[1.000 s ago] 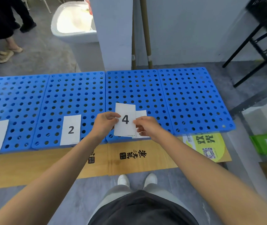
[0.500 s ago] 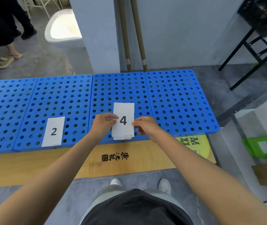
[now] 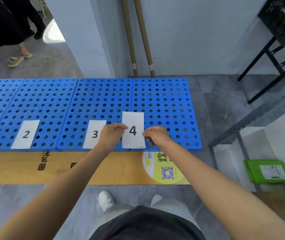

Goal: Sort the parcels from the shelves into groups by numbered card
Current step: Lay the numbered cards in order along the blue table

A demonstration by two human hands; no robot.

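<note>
A white card marked 4 (image 3: 132,129) is held upright between both hands, over the seam between the two rightmost blue perforated panels (image 3: 162,101). My left hand (image 3: 111,135) pinches its left edge and my right hand (image 3: 156,135) pinches its right edge. The card marked 3 (image 3: 94,134) lies flat on the third panel, partly covered by my left hand. Further left on its own panel rests the card marked 2 (image 3: 25,134). No parcels sit on the panels.
Flattened cardboard (image 3: 69,168) lies in front of the panels. A green parcel (image 3: 267,171) sits low on a metal shelf frame (image 3: 233,135) at right. A black stand (image 3: 268,54) is at back right, two cardboard tubes (image 3: 138,37) lean on the wall, and a person's feet (image 3: 19,57) are at back left.
The 4 card has shifted right with both hands, uncovering the 3 card left lying on the third panel. The view has swung right, so card 1 is out of frame.
</note>
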